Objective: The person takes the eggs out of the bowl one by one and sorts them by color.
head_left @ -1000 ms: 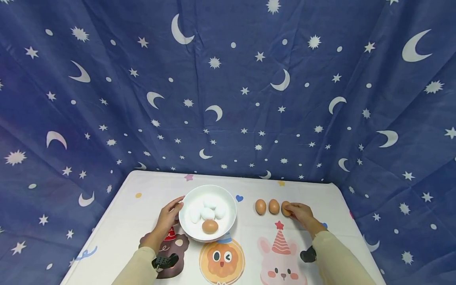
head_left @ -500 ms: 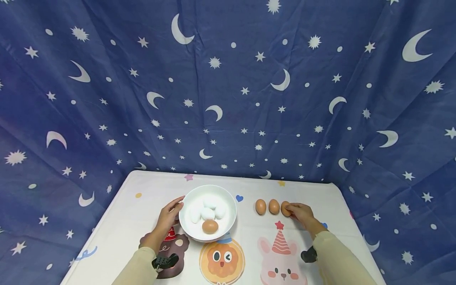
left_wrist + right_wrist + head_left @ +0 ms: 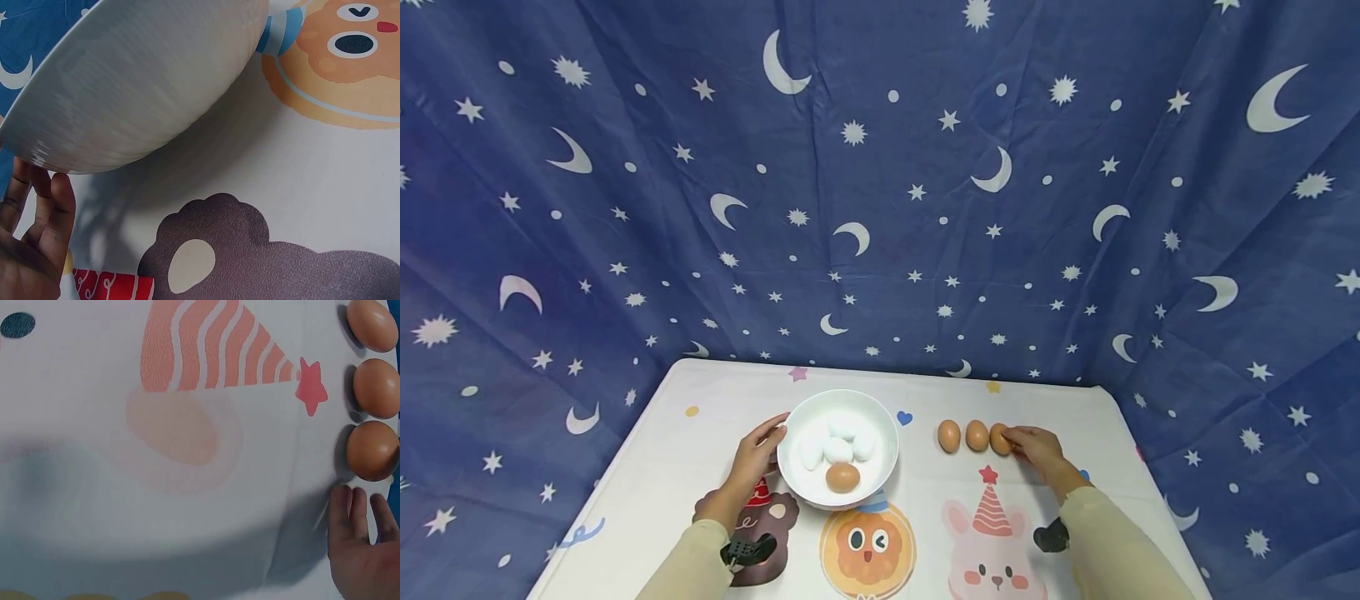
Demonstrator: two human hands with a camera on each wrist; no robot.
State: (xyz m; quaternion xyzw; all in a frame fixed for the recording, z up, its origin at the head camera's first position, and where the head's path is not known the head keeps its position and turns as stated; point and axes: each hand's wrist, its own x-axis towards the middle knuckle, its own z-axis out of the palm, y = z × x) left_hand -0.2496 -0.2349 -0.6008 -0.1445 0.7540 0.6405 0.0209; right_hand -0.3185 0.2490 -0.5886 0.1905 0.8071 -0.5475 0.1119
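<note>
My left hand (image 3: pixel 756 454) grips the left rim of a white bowl (image 3: pixel 887 467), with fingertips against its outer wall (image 3: pixel 144 94) in the left wrist view. Inside lie several white eggs (image 3: pixel 837 450) and one brown egg (image 3: pixel 842 477) towards the near side. To the right, three brown eggs stand in a row: a left one (image 3: pixel 949 436), a middle one (image 3: pixel 977 435) and a right one (image 3: pixel 999 438). My right hand (image 3: pixel 1036 450) is at the right egg. In the right wrist view its fairly straight fingers (image 3: pixel 340 515) have their tips right beside that egg (image 3: pixel 372 451).
A white cloth with cartoon prints, including a bear, an orange face and a pink rabbit (image 3: pixel 992 558), covers the table (image 3: pixel 917 517). Behind it hangs a dark blue curtain (image 3: pixel 895 317) with moons and stars. Dark straps (image 3: pixel 749 550) sit at both wrists.
The right egg has shifted slightly left, nearer the middle egg. My right fingertips overlap it less than before. The left hand and bowl stay in place.
</note>
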